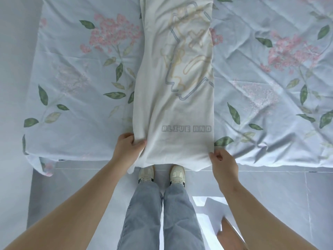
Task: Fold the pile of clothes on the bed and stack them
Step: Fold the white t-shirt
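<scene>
A white T-shirt (173, 83) with a grey and tan line print lies folded into a long narrow strip down the middle of the bed, its near end hanging over the bed's front edge. My left hand (128, 147) grips the strip's near left corner, thumb on top of the bunched cloth. My right hand (222, 162) pinches the near right corner at the hem. No other clothes are in view.
The bed (81, 78) is covered by a pale blue sheet with pink flowers and green leaves, creased on the right. Its front edge runs across the middle of the frame. Below it are grey floor tiles (270, 186), my legs and shoes (162, 175).
</scene>
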The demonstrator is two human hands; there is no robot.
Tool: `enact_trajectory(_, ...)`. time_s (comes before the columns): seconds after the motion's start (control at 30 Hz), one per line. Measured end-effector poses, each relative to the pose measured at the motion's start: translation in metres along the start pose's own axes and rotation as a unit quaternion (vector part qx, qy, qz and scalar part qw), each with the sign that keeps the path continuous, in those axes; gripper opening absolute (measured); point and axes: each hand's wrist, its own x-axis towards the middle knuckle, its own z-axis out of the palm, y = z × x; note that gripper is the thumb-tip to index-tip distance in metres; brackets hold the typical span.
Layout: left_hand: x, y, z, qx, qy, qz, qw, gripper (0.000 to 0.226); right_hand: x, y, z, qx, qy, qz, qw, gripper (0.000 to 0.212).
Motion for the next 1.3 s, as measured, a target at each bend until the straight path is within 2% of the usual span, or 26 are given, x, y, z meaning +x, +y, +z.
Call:
enact_trajectory(0.1, 0.001, 0.006, 0.001, -0.016, -0.029, -0.026, 0.999, 0.016, 0.010, 0.004, -0.018, 0.028, 0.005, 0.053, 0.998, 0.021)
enact_trajectory(0.2, 0.004, 0.010, 0.004, 0.106, 0.015, 0.012, 0.994, 0.027, 0.015, 0.004, -0.017, -0.008, 0.020, 0.038, 0.999, 0.011)
enact_trajectory(0.23, 0.005, 0.010, 0.006, 0.088, 0.013, 0.011, 0.996, 0.027, 0.011, 0.001, -0.012, -0.020, 0.026, 0.019, 0.999, 0.005)
enact_trajectory(0.33, 0.004, 0.011, 0.011, -0.012, -0.020, -0.009, 1.000, 0.022, 0.000, -0.001, 0.007, -0.023, 0.012, -0.013, 1.000, 0.034)
enact_trajectory(0.4, 0.005, 0.009, 0.008, -0.014, -0.040, -0.005, 0.999, 0.010, 0.002, -0.001, 0.009, -0.015, 0.008, 0.001, 1.000, 0.025)
enact_trajectory(0.47, 0.004, 0.004, -0.001, -0.046, -0.030, -0.002, 0.999, 0.011, 0.009, 0.003, 0.000, 0.002, 0.018, 0.015, 1.000, 0.014)
enact_trajectory(0.6, -0.002, -0.018, -0.016, -0.106, 0.023, -0.019, 0.994, 0.012, 0.014, 0.013, -0.020, 0.019, 0.017, 0.022, 0.999, 0.021)
enact_trajectory(0.77, -0.003, -0.011, -0.007, -0.123, -0.049, -0.005, 0.991, 0.014, 0.016, -0.002, -0.005, -0.011, 0.021, 0.013, 1.000, 0.011)
enact_trajectory(0.87, -0.002, -0.011, -0.007, -0.083, -0.054, -0.003, 0.995, 0.014, 0.016, -0.006, -0.002, -0.018, -0.020, 0.014, 1.000, 0.016)
enact_trajectory(0.93, -0.002, -0.013, -0.009, -0.065, -0.003, 0.010, 0.998, 0.010, 0.016, -0.004, -0.008, 0.016, -0.032, 0.023, 0.999, 0.022)
enact_trajectory(1.0, -0.006, -0.015, -0.009, -0.102, 0.026, 0.009, 0.994, 0.010, 0.013, -0.002, -0.011, 0.068, -0.030, 0.039, 0.996, 0.023)
enact_trajectory(1.13, -0.023, -0.010, -0.006, -0.228, -0.031, -0.003, 0.973, 0.016, 0.007, 0.001, -0.013, 0.152, -0.029, 0.051, 0.987, 0.022)
enact_trajectory(1.17, -0.025, -0.010, -0.008, -0.217, -0.044, 0.014, 0.975, 0.016, 0.006, 0.003, -0.015, 0.162, -0.029, 0.041, 0.986, 0.022)
enact_trajectory(1.23, -0.026, -0.009, -0.016, -0.107, -0.060, 0.061, 0.991, 0.019, 0.003, 0.004, -0.021, 0.178, -0.040, 0.020, 0.983, 0.017)
enact_trajectory(1.3, -0.028, -0.007, -0.025, -0.002, -0.104, 0.073, 0.992, 0.022, -0.001, 0.004, -0.028, 0.191, -0.095, 0.015, 0.977, 0.009)
